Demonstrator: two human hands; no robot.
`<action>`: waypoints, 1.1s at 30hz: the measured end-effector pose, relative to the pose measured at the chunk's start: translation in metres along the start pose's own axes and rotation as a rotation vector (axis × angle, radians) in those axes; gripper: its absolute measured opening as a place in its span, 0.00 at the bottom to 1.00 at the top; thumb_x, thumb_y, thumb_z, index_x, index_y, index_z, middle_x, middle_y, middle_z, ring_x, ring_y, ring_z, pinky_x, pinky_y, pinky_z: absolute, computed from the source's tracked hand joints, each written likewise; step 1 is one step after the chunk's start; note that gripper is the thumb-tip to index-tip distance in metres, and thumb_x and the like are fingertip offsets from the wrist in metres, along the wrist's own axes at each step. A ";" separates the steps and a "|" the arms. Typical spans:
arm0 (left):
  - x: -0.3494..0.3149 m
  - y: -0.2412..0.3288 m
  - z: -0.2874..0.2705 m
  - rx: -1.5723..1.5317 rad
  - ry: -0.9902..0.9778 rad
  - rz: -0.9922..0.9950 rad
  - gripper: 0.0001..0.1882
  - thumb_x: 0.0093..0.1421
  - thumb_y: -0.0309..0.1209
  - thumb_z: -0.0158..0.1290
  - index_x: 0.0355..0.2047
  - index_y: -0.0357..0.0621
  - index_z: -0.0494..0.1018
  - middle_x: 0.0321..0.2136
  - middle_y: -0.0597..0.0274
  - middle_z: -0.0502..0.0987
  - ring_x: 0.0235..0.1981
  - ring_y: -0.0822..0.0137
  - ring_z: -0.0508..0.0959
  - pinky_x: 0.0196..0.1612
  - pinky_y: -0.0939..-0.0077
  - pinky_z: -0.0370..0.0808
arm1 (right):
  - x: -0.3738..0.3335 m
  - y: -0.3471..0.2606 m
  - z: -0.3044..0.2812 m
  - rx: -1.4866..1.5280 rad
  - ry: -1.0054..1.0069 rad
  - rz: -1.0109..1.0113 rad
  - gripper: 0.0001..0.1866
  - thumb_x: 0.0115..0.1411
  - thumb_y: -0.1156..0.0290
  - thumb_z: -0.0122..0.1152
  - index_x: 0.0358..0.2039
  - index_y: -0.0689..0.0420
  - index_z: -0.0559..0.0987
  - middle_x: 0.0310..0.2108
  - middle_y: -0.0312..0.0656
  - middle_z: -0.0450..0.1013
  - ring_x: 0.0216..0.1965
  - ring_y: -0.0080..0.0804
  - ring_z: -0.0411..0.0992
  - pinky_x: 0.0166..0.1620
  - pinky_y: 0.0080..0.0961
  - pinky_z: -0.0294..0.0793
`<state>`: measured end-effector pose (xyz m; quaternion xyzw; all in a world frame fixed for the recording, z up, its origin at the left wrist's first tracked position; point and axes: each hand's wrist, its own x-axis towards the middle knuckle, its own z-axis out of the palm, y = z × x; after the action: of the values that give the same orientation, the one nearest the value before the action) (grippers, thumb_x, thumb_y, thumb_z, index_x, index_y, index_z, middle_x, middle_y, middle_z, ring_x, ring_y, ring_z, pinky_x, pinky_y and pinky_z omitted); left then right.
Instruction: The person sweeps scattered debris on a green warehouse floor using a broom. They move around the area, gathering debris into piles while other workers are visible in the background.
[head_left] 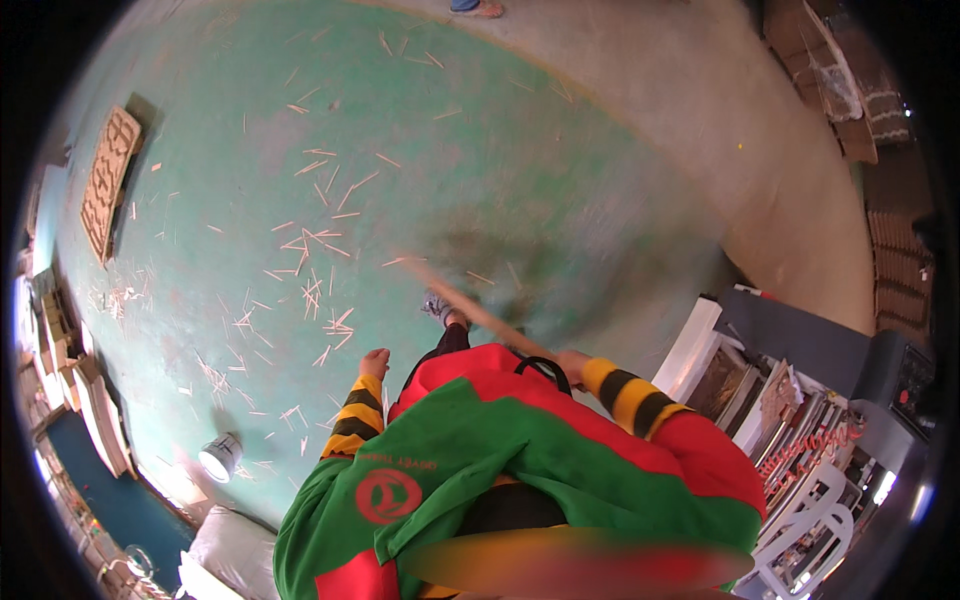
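My right hand (573,368) is closed around the near end of a long light-brown stick (472,308). Motion blurs this stick, and its exact kind is unclear; it slants forward and left over the floor. Apart from it, my left hand (375,363) hangs in front of my body with its fingers curled and nothing visible in them. Many thin pale wooden sticks (312,290) lie scattered over the green floor (250,190), mostly ahead and to the left. My shoe (437,306) shows just beyond my jacket (470,430), close to the long stick.
A brown patterned panel (110,185) lies at the far left. Near left stands a white cup-shaped object (220,457). Shelves with flat goods (800,410) and a white plastic chair (815,520) are at right. Another person's foot (488,9) shows at the top edge.
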<state>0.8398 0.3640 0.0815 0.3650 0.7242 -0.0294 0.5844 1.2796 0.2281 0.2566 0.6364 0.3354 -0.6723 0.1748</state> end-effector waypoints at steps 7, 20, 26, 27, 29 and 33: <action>-0.012 0.011 0.002 -0.079 0.022 0.027 0.20 0.49 0.40 0.50 0.36 0.37 0.73 0.22 0.60 0.74 0.20 0.69 0.73 0.24 0.77 0.71 | 0.058 -0.062 0.020 -0.011 0.159 -0.321 0.20 0.44 0.60 0.55 0.30 0.64 0.72 0.27 0.59 0.70 0.33 0.53 0.69 0.36 0.34 0.66; 0.055 0.079 -0.016 -0.004 0.033 0.032 0.19 0.48 0.38 0.51 0.35 0.36 0.73 0.21 0.62 0.73 0.18 0.70 0.71 0.22 0.78 0.70 | -0.006 -0.027 -0.014 0.726 0.755 -0.172 0.17 0.40 0.70 0.57 0.32 0.65 0.70 0.21 0.47 0.70 0.20 0.38 0.70 0.24 0.29 0.68; 0.064 0.142 0.012 -0.058 0.036 0.210 0.19 0.49 0.38 0.51 0.36 0.35 0.73 0.24 0.59 0.75 0.23 0.71 0.74 0.26 0.79 0.73 | -0.013 0.007 -0.119 1.254 0.648 -0.057 0.10 0.40 0.75 0.57 0.25 0.59 0.69 0.16 0.39 0.67 0.13 0.28 0.65 0.17 0.26 0.66; 0.066 0.146 0.012 -0.064 0.028 0.244 0.20 0.49 0.40 0.50 0.37 0.35 0.73 0.25 0.58 0.75 0.23 0.70 0.75 0.26 0.78 0.73 | -0.013 0.016 -0.139 1.339 0.614 -0.053 0.10 0.40 0.75 0.57 0.25 0.59 0.68 0.16 0.38 0.66 0.13 0.28 0.65 0.16 0.26 0.65; 0.069 0.152 0.007 0.136 0.005 0.335 0.22 0.49 0.42 0.48 0.37 0.36 0.72 0.25 0.55 0.76 0.22 0.67 0.75 0.27 0.75 0.73 | -0.014 0.036 -0.185 1.493 0.553 -0.034 0.09 0.41 0.75 0.57 0.23 0.57 0.67 0.14 0.38 0.65 0.12 0.27 0.63 0.15 0.25 0.64; 0.062 0.163 -0.006 0.480 -0.005 0.447 0.21 0.49 0.43 0.46 0.32 0.36 0.73 0.21 0.54 0.75 0.20 0.64 0.75 0.26 0.71 0.72 | 0.010 0.066 -0.288 1.671 0.643 0.119 0.07 0.43 0.75 0.55 0.22 0.56 0.66 0.13 0.39 0.64 0.11 0.28 0.62 0.14 0.26 0.63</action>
<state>0.9236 0.5169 0.0925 0.6421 0.5970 -0.0711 0.4757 1.5345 0.3773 0.2416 0.7300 -0.2640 -0.4761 -0.4131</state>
